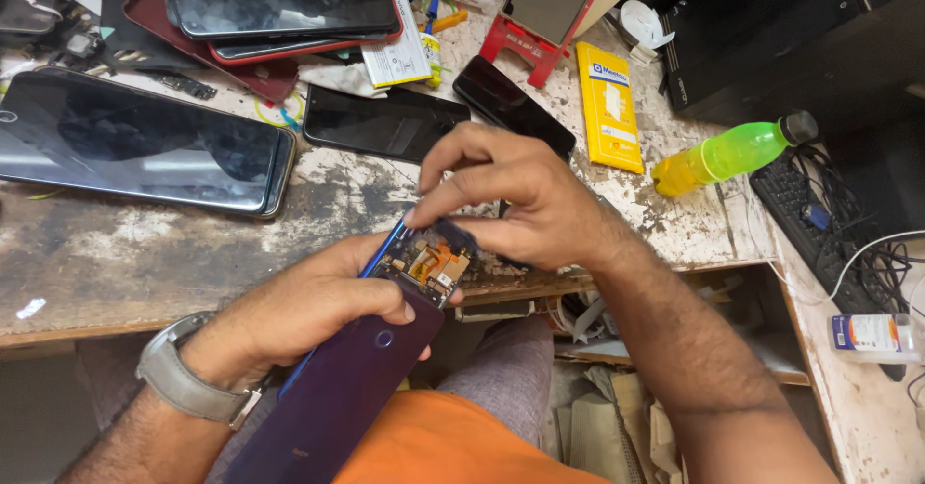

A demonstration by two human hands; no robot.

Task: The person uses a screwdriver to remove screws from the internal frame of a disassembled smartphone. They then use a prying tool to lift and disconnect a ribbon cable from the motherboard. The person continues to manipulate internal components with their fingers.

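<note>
**K:** Purple-blue phone (pixel 349 388) sits over the lap, just below the bench edge (pixel 116 325), back cover partly off at the top — orange flex and bare board (pixel 429 261) showing.

**R:** Hands?

**K:** Left hand (pixel 308 315) wraps the body from the side, thumb pressed flat on the cover, fingers closed round the frame. Right hand (pixel 515 205) comes in from above, fingers narrowed to a pinch on the dark top piece at the upper end. Can't tell if that piece is free or clipped.

**R:** So which step?

**K:** Looks like teardown, early — cover lifted at the top only, lower part seated. I'd judge the next move calls for a slow, even peel, left hand bracing, watching that flex near the opening so it isn't tugged.

**R:** Bench?

**K:** Worn wooden top. Large dark tablet (pixel 135 142) at left, black phones (pixel 385 123) face-down near the middle, yellow package (pixel 609 108), green bottle (pixel 727 155) lying on its side at right. All well apart from the work.
</note>
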